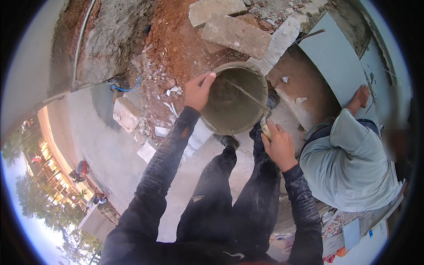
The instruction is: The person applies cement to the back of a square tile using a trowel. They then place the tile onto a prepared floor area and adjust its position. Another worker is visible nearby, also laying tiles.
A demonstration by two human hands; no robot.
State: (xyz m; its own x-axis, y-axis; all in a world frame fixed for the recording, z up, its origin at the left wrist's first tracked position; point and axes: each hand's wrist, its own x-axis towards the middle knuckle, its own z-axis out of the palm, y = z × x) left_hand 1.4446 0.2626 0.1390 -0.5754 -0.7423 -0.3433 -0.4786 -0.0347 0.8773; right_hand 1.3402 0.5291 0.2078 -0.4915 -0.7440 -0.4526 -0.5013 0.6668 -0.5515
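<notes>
A round bucket [240,65] of wet grey mortar [232,104] is in front of me, above my shoes. My left hand [198,92] grips its rim at the left, thumb on top and fingers down the outside. My right hand [280,145] is closed round the pale, mortar-smeared handle of a trowel [266,126] at the bucket's lower right edge. The trowel's thin metal part, seen nearly edge-on, slants up and left over the mortar. Whether it touches the mortar I cannot tell.
At right a person in a pale green shirt [353,168] crouches, a hand on a large grey slab [333,57]. Stone blocks [238,37] and rubble lie beyond the bucket. Reddish soil [170,35] spreads at the far left. A smooth concrete surface [101,145] runs along the left.
</notes>
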